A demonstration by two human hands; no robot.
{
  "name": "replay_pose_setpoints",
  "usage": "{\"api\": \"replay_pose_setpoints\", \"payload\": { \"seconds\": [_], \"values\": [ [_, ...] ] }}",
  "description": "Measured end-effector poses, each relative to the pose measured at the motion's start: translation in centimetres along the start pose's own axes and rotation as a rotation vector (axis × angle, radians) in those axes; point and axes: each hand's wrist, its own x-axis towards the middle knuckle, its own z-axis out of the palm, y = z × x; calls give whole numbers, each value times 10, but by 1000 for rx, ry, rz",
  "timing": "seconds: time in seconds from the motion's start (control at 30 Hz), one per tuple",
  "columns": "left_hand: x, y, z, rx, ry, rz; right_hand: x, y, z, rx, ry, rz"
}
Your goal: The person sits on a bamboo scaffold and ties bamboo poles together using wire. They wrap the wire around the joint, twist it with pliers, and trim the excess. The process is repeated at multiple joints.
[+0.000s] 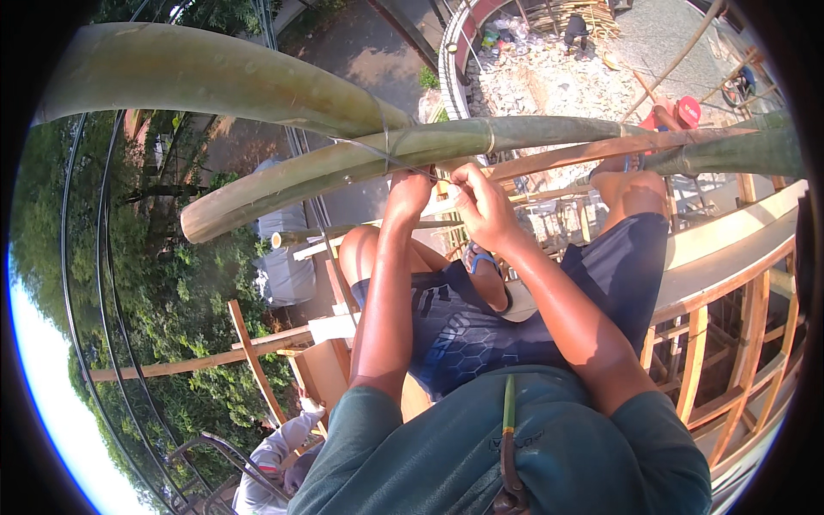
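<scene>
Two thick green bamboo poles cross in front of me, an upper pole [215, 73] and a lower pole [318, 184]. Thin tie wire [386, 142] wraps their crossing and runs down toward my hands. My left hand [411, 192] is closed just under the lower pole, its fingertips partly hidden. Beside it, my right hand [487, 206] pinches with thumb and forefinger below the same pole. Whatever either hand grips is too small or hidden to make out. A hand tool with a green handle [509, 403] and dark metal jaws hangs at my shirt front.
I sit high on a timber frame [738, 343]. A wooden batten [592, 154] runs along the poles. Another person in a red cap [687, 112] is at the right; one in a pale sleeve [275, 451] is at lower left. Cables [103, 283] pass trees. Rubble [532, 81] lies below.
</scene>
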Motion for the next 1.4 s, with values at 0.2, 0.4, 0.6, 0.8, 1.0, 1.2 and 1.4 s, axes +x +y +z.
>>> {"api": "replay_pose_setpoints", "payload": {
  "seconds": [0.2, 0.4, 0.6, 0.8, 1.0, 1.2, 1.4],
  "values": [
    [13, -48, -20, -332, -243, 8, 6, 22, 9, 18, 23, -17],
    [-1, -1, -6, 225, -206, 204, 15, 30, 1, -73, 40, 6],
    [10, -21, -7, 333, 86, 453, 12, 30, 6, 1, -14, 73],
    [-2, -2, -16, 273, 18, 400, 41, 67, 44, 64, 1, 90],
    [-6, 5, -30, 424, -33, 349, 55, 76, 61, 331, -3, 76],
    [-17, 10, -28, 507, 11, 325, 64, 69, 65, 210, 34, 162],
    [-17, 18, -33, 577, -16, 394, 52, 51, 100, 620, 98, 295]
  ]
}}
